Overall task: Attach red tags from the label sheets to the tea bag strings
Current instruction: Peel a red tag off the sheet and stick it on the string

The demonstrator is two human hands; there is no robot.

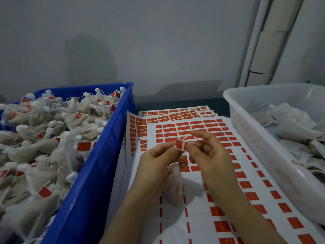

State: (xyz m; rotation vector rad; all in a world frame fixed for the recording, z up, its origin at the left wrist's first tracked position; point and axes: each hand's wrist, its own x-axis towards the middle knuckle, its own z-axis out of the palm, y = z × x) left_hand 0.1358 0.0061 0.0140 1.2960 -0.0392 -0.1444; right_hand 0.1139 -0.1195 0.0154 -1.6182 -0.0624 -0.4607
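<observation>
You are partway through one tag. Your left hand (154,161) pinches the left side of a red tag (181,144). Your right hand (211,155) pinches its right side. Both are just above the middle of the label sheets (172,226). The white string (184,138) lies across the tag, and I think the tag is not folded shut yet. The tea bag (174,189) hangs under your left hand.

A lot is done. The blue crate (105,155) at the left edge of the bench (175,102) is heaped with tagged bags (52,138).

More is left. The white tub (246,124) at the right edge holds plain bags (290,120) with no tags that I can see. The top sheet has many tags gone near you and lots left at its far end.
</observation>
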